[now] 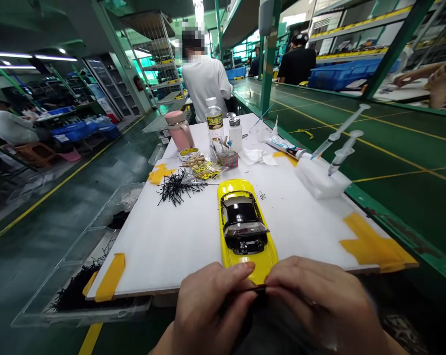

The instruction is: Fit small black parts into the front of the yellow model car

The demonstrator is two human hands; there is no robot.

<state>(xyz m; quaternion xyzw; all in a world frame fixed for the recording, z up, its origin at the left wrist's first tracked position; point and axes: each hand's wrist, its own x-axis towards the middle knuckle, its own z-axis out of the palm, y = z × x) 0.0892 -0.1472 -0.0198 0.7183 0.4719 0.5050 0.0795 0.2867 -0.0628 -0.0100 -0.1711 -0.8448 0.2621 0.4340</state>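
Observation:
A yellow model car [238, 190] with a black roof lies on the white board, its near end close to the front edge. Just in front of that end, my left hand [215, 296] and my right hand [319, 301] almost meet, each with thumb and forefinger pinched together. Between the fingertips runs a thin dark part [260, 289], mostly hidden, its kind unclear. A clear windscreen-like piece [247, 229] sits raised over the car's open cabin. Whether my fingers also touch the car body cannot be made out.
Loose black sticks [176, 188], a bag of yellow parts [206, 170], a pink flask [179, 130] and a bottle [214, 121] stand or lie farther back. Two syringes [341, 153] stick up from a white foam block [321, 180]. A co-worker [206, 84] is beyond the board.

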